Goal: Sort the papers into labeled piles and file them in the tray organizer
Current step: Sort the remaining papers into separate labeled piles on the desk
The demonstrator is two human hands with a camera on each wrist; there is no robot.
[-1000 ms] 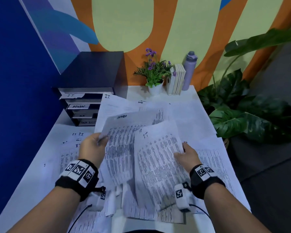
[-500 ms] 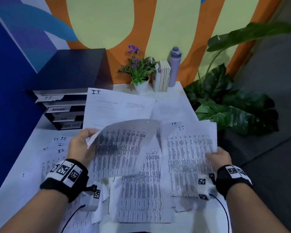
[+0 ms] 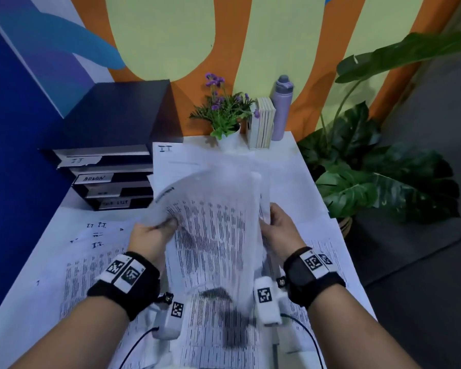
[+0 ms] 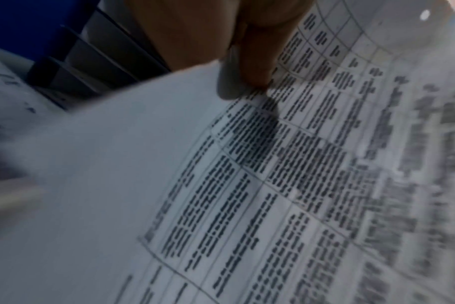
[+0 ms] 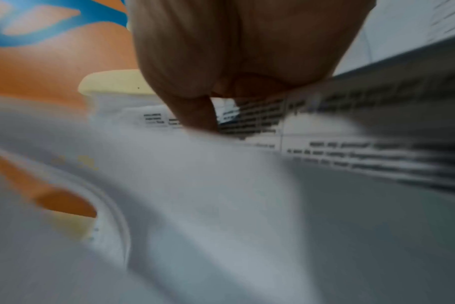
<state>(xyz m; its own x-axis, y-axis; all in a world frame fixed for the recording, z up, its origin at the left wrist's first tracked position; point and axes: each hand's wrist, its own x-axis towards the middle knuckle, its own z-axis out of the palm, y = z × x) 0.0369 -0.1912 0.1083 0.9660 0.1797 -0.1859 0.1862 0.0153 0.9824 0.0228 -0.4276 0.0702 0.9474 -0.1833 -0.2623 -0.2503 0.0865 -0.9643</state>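
Both hands hold up a bundle of printed sheets (image 3: 213, 235) over the middle of the white table (image 3: 24, 302). My left hand (image 3: 155, 233) pinches the bundle's left edge; its fingers (image 4: 249, 61) press on the printed table of text (image 4: 273, 185). My right hand (image 3: 274, 230) grips the right edge, and its thumb (image 5: 200, 111) lies on the paper (image 5: 221, 185). The sheets curl and blur. The black tray organizer (image 3: 109, 179) stands at the back left with labels reading IT, ADMIN and two others. More printed papers (image 3: 91, 262) marked I.T. lie flat on the left.
A loose sheet marked I.T. (image 3: 186, 161) lies behind the bundle. A potted purple flower (image 3: 224, 115), a row of books (image 3: 262, 123) and a lilac bottle (image 3: 282, 107) stand at the table's far edge. A large leafy plant (image 3: 370, 177) sits off the right side.
The right hand laid its I.T. sheet down on the right, then came back to the centre. Both hands now hold the same raised bundle, which has lifted and curled.
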